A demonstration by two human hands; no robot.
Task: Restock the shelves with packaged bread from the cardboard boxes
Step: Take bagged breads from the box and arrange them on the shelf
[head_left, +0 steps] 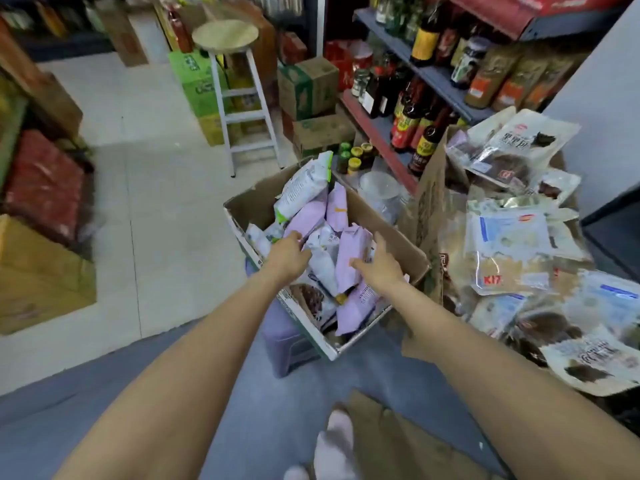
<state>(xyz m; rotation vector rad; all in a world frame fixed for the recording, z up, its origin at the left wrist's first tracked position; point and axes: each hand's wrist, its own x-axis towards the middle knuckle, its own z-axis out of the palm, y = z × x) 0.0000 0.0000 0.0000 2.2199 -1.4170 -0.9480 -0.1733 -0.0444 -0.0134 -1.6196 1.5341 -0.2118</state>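
Note:
An open cardboard box (391, 233) sits on a purple plastic stool (287, 344) in the middle of the view. It holds several lilac and white bread packets. My left hand (287, 252) reaches into the box with its fingers curled at a white packet (322, 261). My right hand (379, 263) lies on a lilac packet (351, 258), thumb on its front, fingers spread over its right side. On the right, a second box (429, 202) and a surface carry a heap of flat bread packets (512, 251).
Shelves (436, 76) with sauce bottles run along the right. A white stool (228, 39) and stacked cartons (308, 88) stand behind the box. More boxes (38, 271) line the left. Flattened cardboard (408, 441) lies on the floor by my feet.

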